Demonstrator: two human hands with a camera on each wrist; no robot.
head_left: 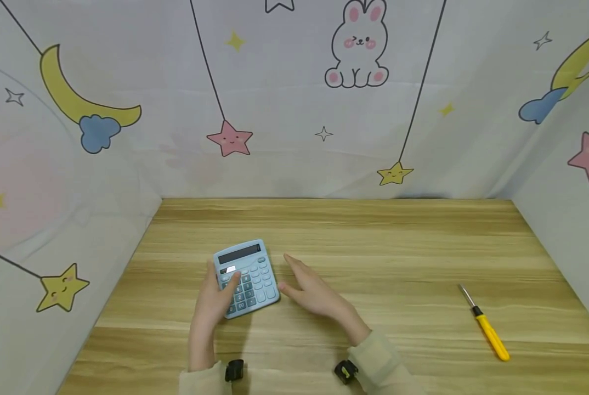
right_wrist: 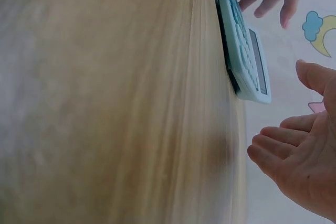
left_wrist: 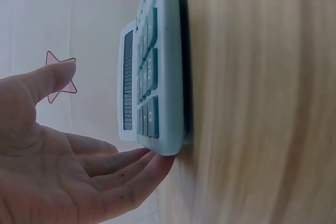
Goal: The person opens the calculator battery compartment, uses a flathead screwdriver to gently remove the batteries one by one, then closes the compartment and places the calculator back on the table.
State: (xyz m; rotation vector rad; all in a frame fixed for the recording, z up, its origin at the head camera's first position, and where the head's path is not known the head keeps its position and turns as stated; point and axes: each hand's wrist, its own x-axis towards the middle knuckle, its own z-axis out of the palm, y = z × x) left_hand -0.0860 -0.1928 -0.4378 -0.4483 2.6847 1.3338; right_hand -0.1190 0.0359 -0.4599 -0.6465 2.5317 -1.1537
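A light blue calculator lies face up on the wooden table, slightly turned, its display at the far end. My left hand is at its left side, with the thumb over the keys. In the left wrist view the fingertips of the left hand touch the calculator's side edge, while the thumb stays apart from it. To the right of the calculator is my right hand, fingers extended and holding nothing. The right wrist view shows a gap between the right hand and the calculator.
A screwdriver with a yellow handle lies on the right part of the table, its tip pointing away. White cloth walls printed with stars, moons and a rabbit stand behind and at both sides. Each wrist carries a small black device.
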